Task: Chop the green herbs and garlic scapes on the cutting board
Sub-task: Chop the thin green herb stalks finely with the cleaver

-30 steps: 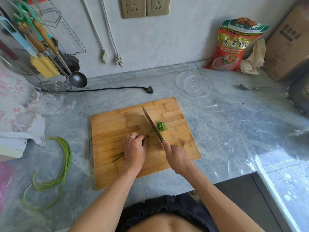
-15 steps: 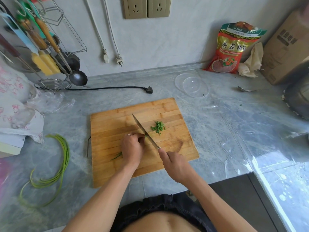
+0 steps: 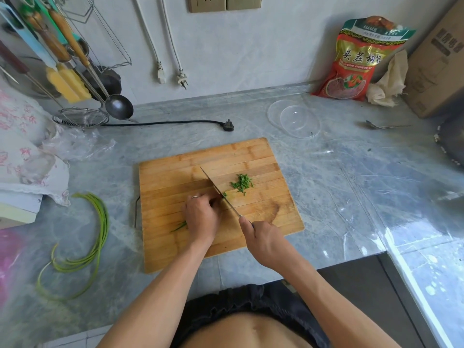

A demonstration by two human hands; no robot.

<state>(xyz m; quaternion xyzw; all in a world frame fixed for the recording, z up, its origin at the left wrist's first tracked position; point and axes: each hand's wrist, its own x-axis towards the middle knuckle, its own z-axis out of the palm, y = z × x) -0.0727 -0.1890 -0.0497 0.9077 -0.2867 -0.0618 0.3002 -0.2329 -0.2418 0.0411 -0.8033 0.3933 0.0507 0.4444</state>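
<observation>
Around the wooden cutting board (image 3: pixel 175 177), which lies flat on the grey marble worktop (image 3: pixel 351 177), a good deal else is scattered. Left of the board, well apart from it, a curved bundle of garlic scapes (image 3: pixel 99 229) lies on the worktop. Beyond the board's far left corner sit a crumpled clear plastic bag (image 3: pixel 77 144) and a wire strainer (image 3: pixel 81 118), with a metal ladle (image 3: pixel 118 106) hanging over it. A black power cord (image 3: pixel 175 122) runs along the worktop behind the board, its plug lying just past the far edge. Off the board's far right corner rests a clear plastic lid (image 3: pixel 293 119); farther right lie a spoon (image 3: pixel 376 126), a red snack bag (image 3: pixel 356 59) leaning on the wall, and a cardboard box (image 3: pixel 437 66).

On the board, a small heap of chopped green herbs (image 3: pixel 242 183) lies right of centre, apart from the knife (image 3: pixel 218 193). The blade slants across the middle of the board, tip toward its far side, its edge down beside the left hand (image 3: pixel 200 217). That hand rests knuckles-up near the board's middle, fingers curled under and pressing the uncut herb stems (image 3: pixel 179 226), whose ends poke out from beneath its wrist side. A ring shows on one finger. The right hand (image 3: pixel 263 237) is wrapped fully around the knife handle near the board's near right part, forearm angling back toward the body.
</observation>
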